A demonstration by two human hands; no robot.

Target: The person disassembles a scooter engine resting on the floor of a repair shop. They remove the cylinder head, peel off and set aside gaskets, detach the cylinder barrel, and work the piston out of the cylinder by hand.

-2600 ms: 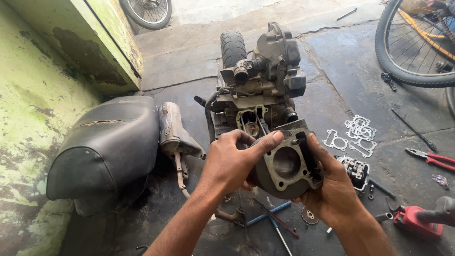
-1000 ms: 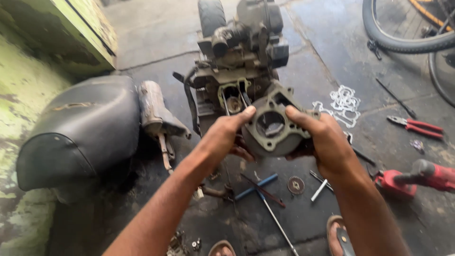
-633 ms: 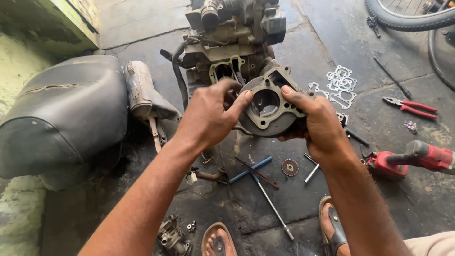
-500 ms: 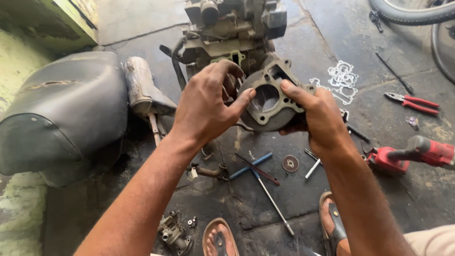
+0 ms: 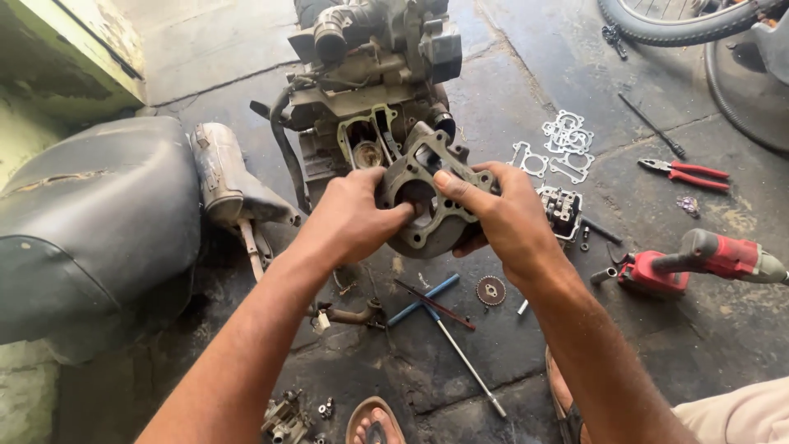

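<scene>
Both my hands hold a grey metal engine cylinder block (image 5: 429,215) in front of me, its round bore facing up and toward me. My left hand (image 5: 353,218) grips its left side, thumb at the bore's rim. My right hand (image 5: 501,218) wraps the right side with fingers over the top flange. Just beyond it stands a dirty motorcycle engine (image 5: 370,90) on the dark concrete floor, its open crankcase mouth facing the block.
A black seat (image 5: 90,222) and a silver exhaust muffler (image 5: 226,177) lie left. Gaskets (image 5: 563,144), red-handled pliers (image 5: 686,173), a cylinder head (image 5: 563,210), a red power tool (image 5: 699,263), a sprocket (image 5: 491,289) and T-wrenches (image 5: 444,316) lie right and near. A tyre (image 5: 682,20) sits top right.
My view has dropped closer. The cylinder block stays in both hands and has been turned and tilted, moving slightly nearer the engine's open mouth.
</scene>
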